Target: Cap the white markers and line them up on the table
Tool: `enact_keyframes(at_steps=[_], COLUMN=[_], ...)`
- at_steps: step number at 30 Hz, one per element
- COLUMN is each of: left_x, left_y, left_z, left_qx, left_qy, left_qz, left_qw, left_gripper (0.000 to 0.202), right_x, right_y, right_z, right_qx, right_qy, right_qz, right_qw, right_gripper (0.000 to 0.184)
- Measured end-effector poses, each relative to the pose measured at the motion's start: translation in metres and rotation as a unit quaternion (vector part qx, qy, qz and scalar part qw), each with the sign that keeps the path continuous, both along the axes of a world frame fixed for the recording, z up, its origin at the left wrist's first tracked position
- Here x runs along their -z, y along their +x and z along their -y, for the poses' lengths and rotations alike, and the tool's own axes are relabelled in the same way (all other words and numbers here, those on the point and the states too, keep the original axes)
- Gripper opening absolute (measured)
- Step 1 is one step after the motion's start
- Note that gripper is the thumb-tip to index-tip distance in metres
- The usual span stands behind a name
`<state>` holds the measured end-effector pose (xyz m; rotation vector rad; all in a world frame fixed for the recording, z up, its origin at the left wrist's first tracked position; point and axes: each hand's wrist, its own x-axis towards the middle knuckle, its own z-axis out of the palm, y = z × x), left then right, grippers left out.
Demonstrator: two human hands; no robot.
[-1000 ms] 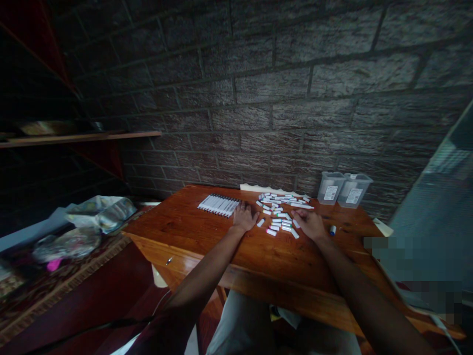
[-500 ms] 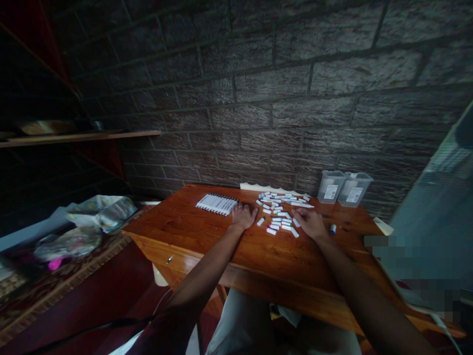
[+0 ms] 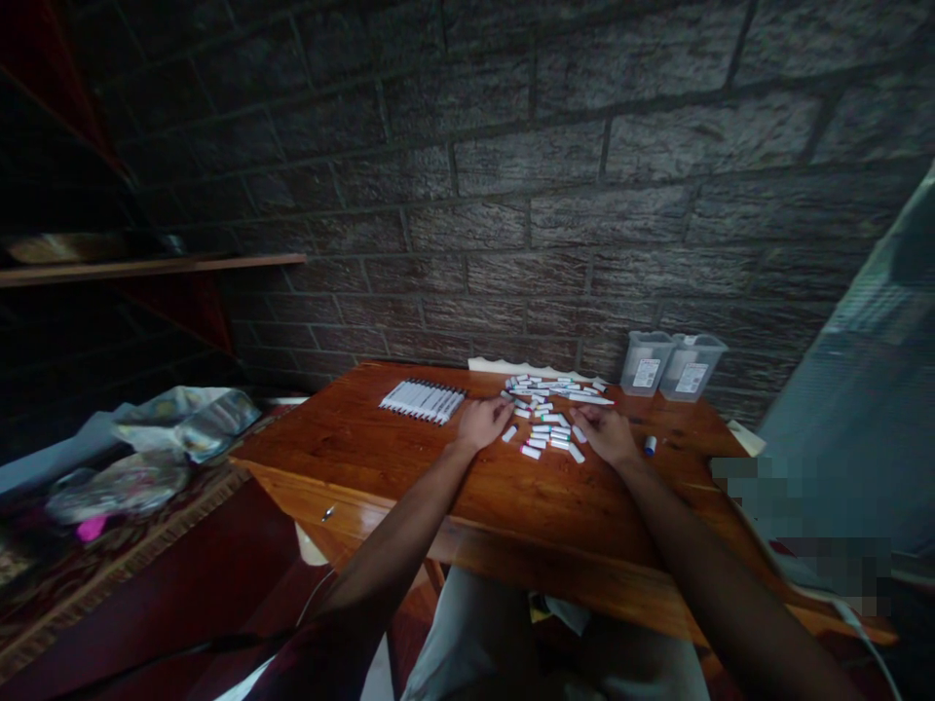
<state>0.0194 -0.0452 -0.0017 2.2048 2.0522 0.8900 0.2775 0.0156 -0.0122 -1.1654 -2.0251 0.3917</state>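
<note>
White marker caps (image 3: 560, 436) with coloured ends lie scattered on the wooden table (image 3: 351, 438) between my hands. My left hand (image 3: 483, 424) is at the left edge of the caps, its fingers bent together at a cap (image 3: 506, 396); the grip is too small to make out. My right hand (image 3: 608, 434) rests at the right edge of the caps, thumb and fingers pinched; what they hold, if anything, is hidden. A cap (image 3: 578, 432) lies just beside its fingers. Left of my left hand lies a neat row of white markers (image 3: 424, 400) with black ends.
Two clear plastic containers (image 3: 683, 368) stand at the back right. A blue-ended cap (image 3: 650, 445) lies apart, right of my right hand. More white markers (image 3: 588, 397) lie behind the caps. A white wavy-edged strip (image 3: 533, 369) runs along the brick wall (image 3: 497, 263).
My left hand has gone from lying flat beside the marker row to reaching right, fingers drawn together by the caps. My right hand stays pinched in nearly the same place. The view has shifted slightly.
</note>
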Motion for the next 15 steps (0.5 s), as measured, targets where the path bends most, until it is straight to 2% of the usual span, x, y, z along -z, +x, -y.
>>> enact_keyframes(at_steps=[7,9,13,15], left_x=[0.0002,0.0012,0.0033,0.0042], left_y=[0.0020,0.0028,0.0067,0.0075], left_z=[0.0013,0.0006,0.0002,-0.0002], left_qx=[0.002,0.041,0.155,0.176], left_qy=[-0.014,-0.024,-0.037,-0.020], left_qz=[-0.012,0.009,0.076,0.090], left_qw=[1.000,0.999,0.984,0.980], left_gripper=[0.043,0.044,0.045,0.043], right_x=[-0.0017,-0.0023,-0.0006,0.0022], right_y=[-0.0003,-0.0011,-0.0012,0.0008], right_z=[0.0008,0.0018,-0.0006,-0.0066], right_qx=[-0.013,-0.009,0.022,0.047], right_qy=[0.000,-0.002,0.006,0.033], right_qz=[-0.014,-0.015,-0.023,-0.023], right_qw=[1.000,1.000,0.999,0.998], right_gripper=[0.042,0.041,0.031,0.028])
